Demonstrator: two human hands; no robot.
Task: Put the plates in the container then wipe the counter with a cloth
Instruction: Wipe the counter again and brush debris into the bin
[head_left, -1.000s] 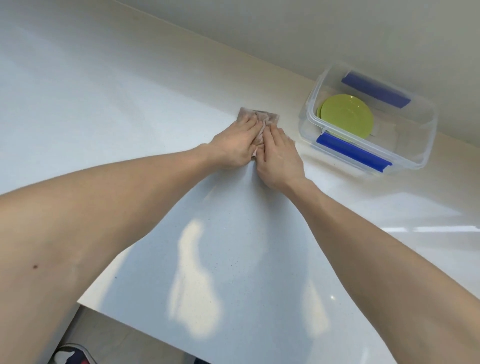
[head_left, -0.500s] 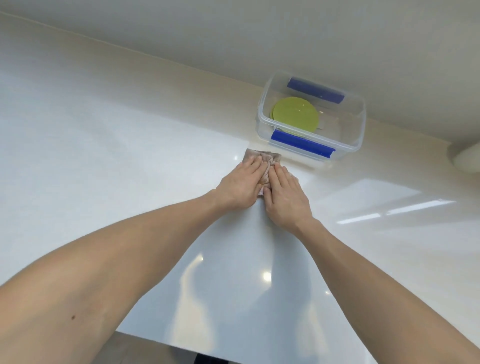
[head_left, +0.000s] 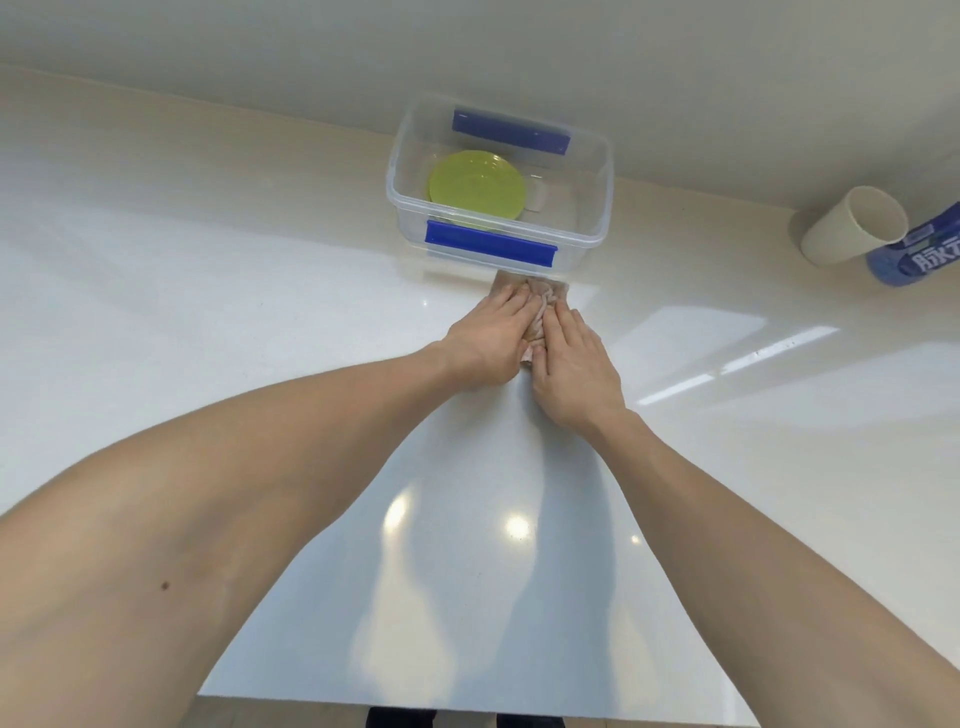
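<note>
Green plates (head_left: 476, 184) lie stacked in the left half of a clear plastic container (head_left: 592, 228) with blue clips, at the back of the white counter (head_left: 208, 322). A small beige cloth (head_left: 540, 304) sits bunched on the counter just in front of the container's right front corner. My left hand (head_left: 488, 340) and my right hand (head_left: 571, 364) lie side by side on the cloth with fingers straight, pressing it flat. Most of the cloth is hidden under the hands.
A beige cup (head_left: 852, 226) lies on its side at the back right next to a blue labelled bottle (head_left: 919, 252). A wall runs behind the counter. The counter's front edge is near the bottom of the view.
Both hands have slid the cloth to the right along the counter, from left of the container to just below its right front corner. The cup and bottle came into view.
</note>
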